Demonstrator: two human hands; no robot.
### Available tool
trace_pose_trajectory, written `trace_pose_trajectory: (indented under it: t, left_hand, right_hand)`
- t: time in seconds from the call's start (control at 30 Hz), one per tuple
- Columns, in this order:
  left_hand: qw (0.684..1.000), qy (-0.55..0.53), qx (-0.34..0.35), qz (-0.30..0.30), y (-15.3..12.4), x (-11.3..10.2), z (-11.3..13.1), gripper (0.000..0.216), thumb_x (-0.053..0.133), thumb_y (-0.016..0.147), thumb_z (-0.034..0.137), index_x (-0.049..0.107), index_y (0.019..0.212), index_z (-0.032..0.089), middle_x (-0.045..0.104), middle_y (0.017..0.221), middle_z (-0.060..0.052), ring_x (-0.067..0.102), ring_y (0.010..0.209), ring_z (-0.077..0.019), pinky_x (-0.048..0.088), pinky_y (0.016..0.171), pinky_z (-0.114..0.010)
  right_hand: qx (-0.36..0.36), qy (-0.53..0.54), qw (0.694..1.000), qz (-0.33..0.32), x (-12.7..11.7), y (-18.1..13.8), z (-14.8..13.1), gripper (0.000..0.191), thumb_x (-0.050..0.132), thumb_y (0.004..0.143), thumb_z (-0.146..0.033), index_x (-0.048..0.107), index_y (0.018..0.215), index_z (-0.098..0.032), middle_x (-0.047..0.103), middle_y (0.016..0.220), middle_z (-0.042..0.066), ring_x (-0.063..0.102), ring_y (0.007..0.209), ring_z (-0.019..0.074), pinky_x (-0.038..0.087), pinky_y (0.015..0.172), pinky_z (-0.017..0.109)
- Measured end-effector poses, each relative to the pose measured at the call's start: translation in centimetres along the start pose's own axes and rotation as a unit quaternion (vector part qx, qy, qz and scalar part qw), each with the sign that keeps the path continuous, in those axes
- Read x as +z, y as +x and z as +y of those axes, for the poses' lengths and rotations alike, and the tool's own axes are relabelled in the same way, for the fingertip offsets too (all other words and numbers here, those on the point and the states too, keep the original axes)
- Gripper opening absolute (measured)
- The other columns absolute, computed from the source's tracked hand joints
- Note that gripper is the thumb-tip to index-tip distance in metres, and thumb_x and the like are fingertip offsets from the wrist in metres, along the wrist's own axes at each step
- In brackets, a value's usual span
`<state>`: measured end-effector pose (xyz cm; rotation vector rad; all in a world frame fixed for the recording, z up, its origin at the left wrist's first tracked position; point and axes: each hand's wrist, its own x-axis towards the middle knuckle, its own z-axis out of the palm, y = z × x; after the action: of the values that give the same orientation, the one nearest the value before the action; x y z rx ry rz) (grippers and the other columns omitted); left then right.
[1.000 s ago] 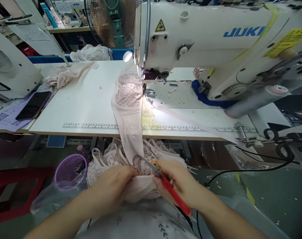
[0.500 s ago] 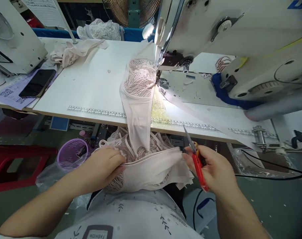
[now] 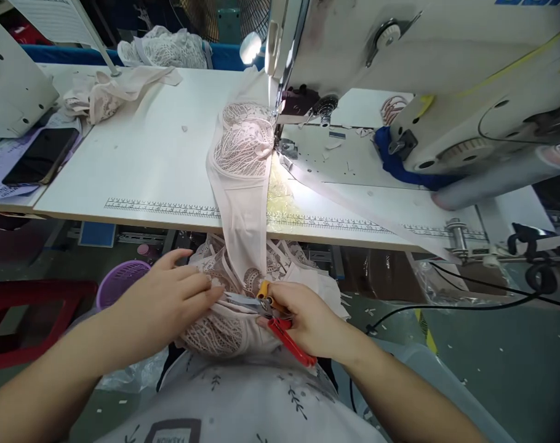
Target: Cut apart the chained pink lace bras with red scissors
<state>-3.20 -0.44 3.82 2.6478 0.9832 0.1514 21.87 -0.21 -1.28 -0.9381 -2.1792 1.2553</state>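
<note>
A pile of pale pink lace bras (image 3: 218, 335) lies in my lap below the table edge. My left hand (image 3: 167, 301) pinches a bra edge at the left of the pile, its thumb and fingertips together. Red-handled scissors (image 3: 292, 341) are gripped in my right hand (image 3: 308, 314) over the middle of the pile. Their blades point left, right by my left fingertips; whether they touch the cloth I cannot tell. Another bra (image 3: 243, 147) lies under the sewing machine's needle, its wing hanging over the table edge into the lap pile.
The sewing machine (image 3: 376, 55) stands over the table (image 3: 146, 166) at right, with a pale strip (image 3: 344, 203) feeding to its needle. At left are a phone (image 3: 40, 155), a bra piece (image 3: 114, 95), a purple basket (image 3: 118, 280) and a red stool (image 3: 35, 357). Black cables cross at right.
My right hand has brought the scissors left from the pile's right end to beside my left hand. The view has shifted a little to the right.
</note>
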Motion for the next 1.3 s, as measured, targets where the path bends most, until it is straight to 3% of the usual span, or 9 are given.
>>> trace_pose_trajectory:
  t: [0.2,0.4,0.53,0.63,0.7,0.8,1.07,1.17,1.3]
  left_hand:
    - [0.994,-0.072,-0.037,0.079,-2.7,-1.2,-2.2,0.039,0.051,0.083,0.01,0.063,0.115,0.029,0.067,0.088,-0.001,0.062,0.082,-0.018,0.035,0.103,-0.039]
    - [0.936,-0.252,-0.139,0.205,-1.9,-0.1,-0.2,0.037,0.06,0.083,0.014,0.06,0.118,0.027,0.068,0.098,-0.006,0.064,0.09,-0.0193,0.05,0.08,-0.024]
    - [0.898,-0.356,-0.099,0.238,0.1,1.4,1.5,0.049,0.052,0.087,0.011,0.042,0.132,0.027,0.057,0.088,-0.003,0.057,0.077,-0.013,0.051,0.069,-0.021]
    - [0.884,-0.386,-0.055,0.256,2.0,2.1,2.7,0.058,0.047,0.087,0.008,0.031,0.137,0.032,0.05,0.087,0.0,0.051,0.067,-0.0089,0.047,0.057,-0.015]
    - [0.886,-0.383,-0.026,0.26,3.2,2.5,3.3,0.064,0.045,0.086,0.006,0.024,0.14,0.034,0.048,0.085,0.001,0.047,0.061,-0.0077,0.044,0.052,-0.014]
    - [0.9,-0.355,0.0,0.255,4.4,2.9,4.0,0.068,0.042,0.087,0.007,0.014,0.143,0.034,0.047,0.081,0.002,0.043,0.06,-0.0087,0.042,0.05,-0.013]
    - [0.924,-0.296,-0.002,0.244,5.4,2.8,4.4,0.066,0.037,0.091,0.012,0.004,0.143,0.036,0.054,0.09,0.0,0.045,0.058,-0.0092,0.041,0.051,-0.016]
    - [0.922,-0.308,-0.044,0.233,5.5,2.8,4.4,0.061,0.039,0.09,0.015,0.011,0.141,0.033,0.054,0.085,0.001,0.051,0.064,-0.0116,0.043,0.057,-0.019]
    - [0.901,-0.345,-0.156,0.213,5.4,3.0,4.5,0.046,0.048,0.086,0.027,0.035,0.13,0.021,0.056,0.088,-0.003,0.054,0.068,-0.0149,0.043,0.059,-0.025]
  right_hand:
    - [0.029,0.022,0.999,-0.014,-0.6,-0.6,-0.1,0.035,0.052,0.074,-0.019,0.02,0.062,-0.024,0.028,0.06,-0.006,0.026,0.052,0.0104,0.024,0.047,0.021]
    - [0.068,0.002,0.997,-0.032,-0.4,-2.5,-0.4,0.031,0.049,0.08,-0.023,0.023,0.063,-0.023,0.035,0.061,-0.004,0.034,0.054,0.0122,0.028,0.047,0.022]
    - [0.08,-0.054,0.995,-0.034,-0.9,-3.8,-0.2,0.032,0.051,0.081,-0.024,0.025,0.062,-0.022,0.038,0.06,-0.003,0.037,0.051,0.012,0.031,0.047,0.022]
    - [0.065,-0.063,0.996,-0.009,-1.8,-3.9,-0.3,0.023,0.055,0.082,-0.029,0.041,0.065,-0.021,0.05,0.064,0.001,0.05,0.059,0.016,0.041,0.055,0.025]
    - [0.053,-0.037,0.997,0.042,-2.4,-3.4,-0.7,0.011,0.057,0.083,-0.03,0.054,0.082,-0.02,0.06,0.08,0.006,0.059,0.074,0.0213,0.048,0.067,0.03]
    - [0.017,0.051,0.992,0.111,-3.1,-2.2,-1.6,0.016,0.061,0.083,-0.027,0.058,0.098,-0.023,0.063,0.094,0.007,0.061,0.089,0.0232,0.049,0.076,0.032]
    - [0.006,0.184,0.978,0.097,-4.3,1.0,-3.3,0.009,0.065,0.082,-0.024,0.057,0.085,-0.021,0.056,0.079,0.001,0.055,0.07,0.0147,0.047,0.064,0.027]
    - [-0.003,0.189,0.978,0.088,-4.3,1.3,-2.9,0.008,0.063,0.083,-0.02,0.055,0.085,-0.021,0.053,0.078,0.0,0.053,0.07,0.0138,0.045,0.063,0.027]
    - [-0.04,0.159,0.977,0.14,-3.5,1.1,-2.1,0.014,0.062,0.081,-0.013,0.053,0.086,-0.022,0.054,0.082,0.0,0.053,0.075,0.0153,0.045,0.069,0.029]
